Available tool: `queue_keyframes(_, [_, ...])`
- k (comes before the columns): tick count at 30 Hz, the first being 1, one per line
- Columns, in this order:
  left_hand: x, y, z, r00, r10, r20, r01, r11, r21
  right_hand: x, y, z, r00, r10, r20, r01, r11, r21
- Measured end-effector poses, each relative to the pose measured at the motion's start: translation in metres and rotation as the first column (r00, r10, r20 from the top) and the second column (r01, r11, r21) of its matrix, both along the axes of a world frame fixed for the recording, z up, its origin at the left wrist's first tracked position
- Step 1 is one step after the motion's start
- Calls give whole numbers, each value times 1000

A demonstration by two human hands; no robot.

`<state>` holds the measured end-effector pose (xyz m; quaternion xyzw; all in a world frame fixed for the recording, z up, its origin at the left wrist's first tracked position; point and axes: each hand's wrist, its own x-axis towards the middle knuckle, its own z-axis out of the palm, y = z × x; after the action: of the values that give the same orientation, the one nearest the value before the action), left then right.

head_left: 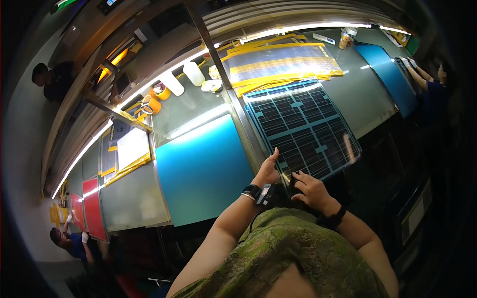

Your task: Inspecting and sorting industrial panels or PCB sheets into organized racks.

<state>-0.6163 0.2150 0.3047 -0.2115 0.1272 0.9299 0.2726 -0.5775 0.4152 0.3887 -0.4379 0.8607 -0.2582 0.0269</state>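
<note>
A stack of thin dark sheets (312, 136) with light-blue grid lines and a clear glossy surface lies in front of me, slightly fanned at its edges. My left hand (267, 171) is at its near left corner, thumb raised over the edge and the other fingers mostly hidden beside or under it. At the near edge, my right hand (313, 191) has its fingertips against the sheets, its thumb held apart below them. To the left lies a large plain blue sheet (203, 171), touched by neither hand.
Yellow-edged patterned sheets (285, 62) are piled behind the stack. White bottles (193, 73) and orange tape rolls (150, 104) stand at the back left. A metal post (211, 44) rises beside the stack. Co-workers handle a blue sheet (385, 74) at right and red sheets (94, 208) at left.
</note>
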Motion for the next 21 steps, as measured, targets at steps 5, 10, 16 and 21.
queue_keyframes(5, [2, 3, 0, 999, 26, 46, -24, 999, -45, 5, -11, 3, 982, 76, -175, -88, 994, -64])
queue_keyframes(10, [-1, 5, 0, 999, 14, 44, -12, 999, -47, 13, -10, -8, 966, 133, -223, -155, 984, -85])
queue_keyframes(16, [7, 3, 24, 990, -101, 94, 108, 992, -71, -37, 5, 70, 902, -415, 118, 425, 807, -410])
queue_keyframes(21, [-7, 27, -114, 979, 138, 147, -45, 860, -508, -90, 24, 119, 828, -534, -171, 444, 810, -382])
